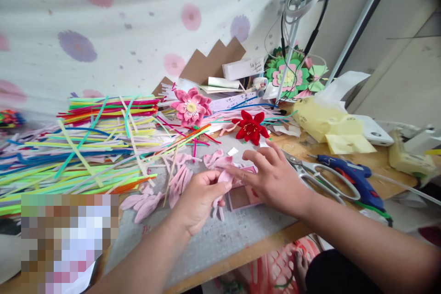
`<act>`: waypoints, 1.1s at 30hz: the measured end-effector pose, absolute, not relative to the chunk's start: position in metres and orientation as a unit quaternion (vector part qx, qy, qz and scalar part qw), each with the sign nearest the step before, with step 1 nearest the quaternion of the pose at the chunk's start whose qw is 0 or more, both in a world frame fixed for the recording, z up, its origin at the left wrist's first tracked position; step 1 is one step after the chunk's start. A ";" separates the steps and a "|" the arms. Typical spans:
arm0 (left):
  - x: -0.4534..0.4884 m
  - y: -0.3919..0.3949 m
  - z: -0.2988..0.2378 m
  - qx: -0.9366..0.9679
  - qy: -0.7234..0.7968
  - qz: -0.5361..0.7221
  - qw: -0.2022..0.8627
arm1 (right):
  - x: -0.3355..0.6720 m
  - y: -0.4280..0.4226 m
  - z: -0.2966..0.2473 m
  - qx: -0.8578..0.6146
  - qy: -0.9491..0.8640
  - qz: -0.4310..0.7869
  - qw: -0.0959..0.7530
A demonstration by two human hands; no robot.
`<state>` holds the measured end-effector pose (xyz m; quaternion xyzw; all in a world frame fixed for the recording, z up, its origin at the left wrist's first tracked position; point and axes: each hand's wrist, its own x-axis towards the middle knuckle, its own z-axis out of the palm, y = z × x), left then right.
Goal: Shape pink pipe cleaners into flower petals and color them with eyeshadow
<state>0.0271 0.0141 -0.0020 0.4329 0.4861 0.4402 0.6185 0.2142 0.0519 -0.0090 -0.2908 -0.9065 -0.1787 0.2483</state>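
Observation:
My left hand [201, 197] is closed, with a pale pink fuzzy petal [225, 177] pinched between thumb and fingers. From the other side my right hand [275, 177] reaches over, its fingers spread and the index fingertip at the petal's upper edge. Whether its thumb touches the petal cannot be made out. Just behind lie more pink petals [214, 160], and a bunch of looped pink petals [181, 183] rests left of my hands. A small pink-edged box [239, 198] sits partly under my right hand. All this is over a grey cutting mat [206, 243].
Many coloured pipe cleaners [103, 147] are heaped at left. Behind my hands stand a pink flower [191, 107] and a red flower [250, 127]. Scissors [324, 174] and a blue glue gun [354, 179] lie right, near a yellow plastic bag [320, 119].

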 end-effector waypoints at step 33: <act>0.026 0.013 -0.008 0.473 0.440 0.485 0.590 | 0.219 0.021 0.009 -0.210 -0.900 0.186 0.333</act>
